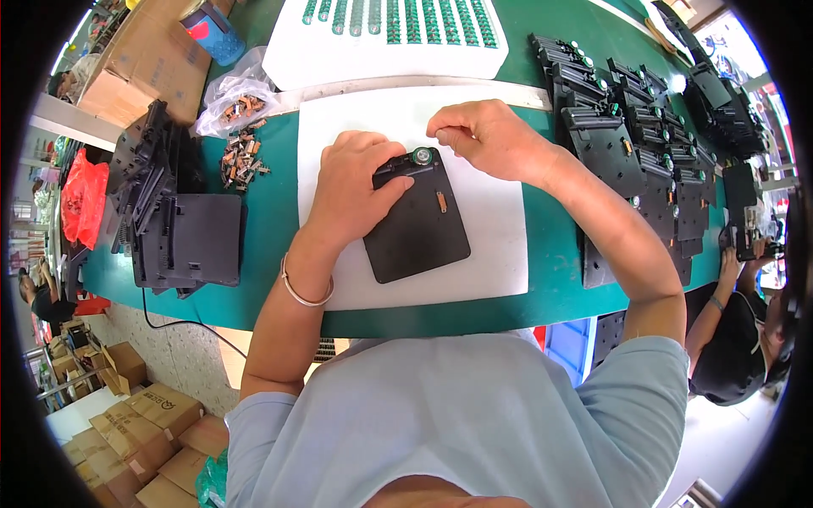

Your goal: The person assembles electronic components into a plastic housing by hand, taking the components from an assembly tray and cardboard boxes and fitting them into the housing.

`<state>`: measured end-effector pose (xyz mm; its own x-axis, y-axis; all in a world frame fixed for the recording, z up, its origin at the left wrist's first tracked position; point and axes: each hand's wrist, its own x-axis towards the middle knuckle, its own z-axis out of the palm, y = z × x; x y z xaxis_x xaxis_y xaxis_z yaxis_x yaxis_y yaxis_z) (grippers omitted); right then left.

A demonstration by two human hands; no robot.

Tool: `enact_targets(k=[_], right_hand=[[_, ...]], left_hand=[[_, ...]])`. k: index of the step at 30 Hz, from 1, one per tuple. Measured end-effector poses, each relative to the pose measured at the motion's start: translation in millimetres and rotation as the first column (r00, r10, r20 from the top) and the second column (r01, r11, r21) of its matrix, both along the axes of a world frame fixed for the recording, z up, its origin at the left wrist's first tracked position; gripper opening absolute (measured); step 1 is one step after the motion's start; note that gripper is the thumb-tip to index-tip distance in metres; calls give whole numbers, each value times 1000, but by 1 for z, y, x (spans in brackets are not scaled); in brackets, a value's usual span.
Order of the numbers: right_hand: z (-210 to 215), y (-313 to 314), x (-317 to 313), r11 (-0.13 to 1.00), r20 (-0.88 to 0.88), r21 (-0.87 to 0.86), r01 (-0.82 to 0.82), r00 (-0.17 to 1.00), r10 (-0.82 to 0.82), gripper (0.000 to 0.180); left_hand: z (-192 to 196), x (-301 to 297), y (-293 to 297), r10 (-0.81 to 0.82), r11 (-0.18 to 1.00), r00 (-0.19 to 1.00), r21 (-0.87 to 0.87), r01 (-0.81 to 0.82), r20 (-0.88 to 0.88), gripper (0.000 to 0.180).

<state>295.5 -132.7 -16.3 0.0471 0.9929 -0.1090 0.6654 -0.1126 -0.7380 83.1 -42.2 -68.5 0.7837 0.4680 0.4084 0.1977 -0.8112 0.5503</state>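
Observation:
A black flat plate (415,237) with a raised housing along its far edge lies slightly turned on a white sheet (500,254). My left hand (351,182) is closed around the left part of that housing, its thumb resting over the near side. At the housing's right end shows a round, silvery part with a green ring (423,156). A small copper-coloured piece (442,201) sits on the plate's right side. Just beyond and to the right of the round part, my right hand (491,140) hovers with fingers pinched together. Whatever they may hold is hidden.
Loose copper-coloured pieces (243,161) lie left of the sheet, beside a clear plastic bag (241,97). Black plates (199,237) are stacked farther left. Finished-looking black assemblies (605,152) crowd the right. A white tray (381,63) holds rows of green-ringed parts. Another person (741,330) sits at right.

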Motion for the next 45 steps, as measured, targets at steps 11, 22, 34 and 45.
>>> enact_targets(k=[11,22,34,45], right_hand=[[1,-17,7,966,97,241,-90,993,69,15],[-8,-127,-58,957,-20,208,200,980,-200,22],[-21,-139,-59,912,-179,155,380,919,-353,25],[-32,-132,-74,930,-729,-55,365,622,-287,18]], left_hand=[[4,1,-2,6,1000,999,7,-7,32,31],[5,1,-3,21,1000,1000,16,-21,-13,31],[24,-2,-16,-10,989,999,-148,17,46,32],[26,-9,-8,99,975,983,-215,-64,154,30]])
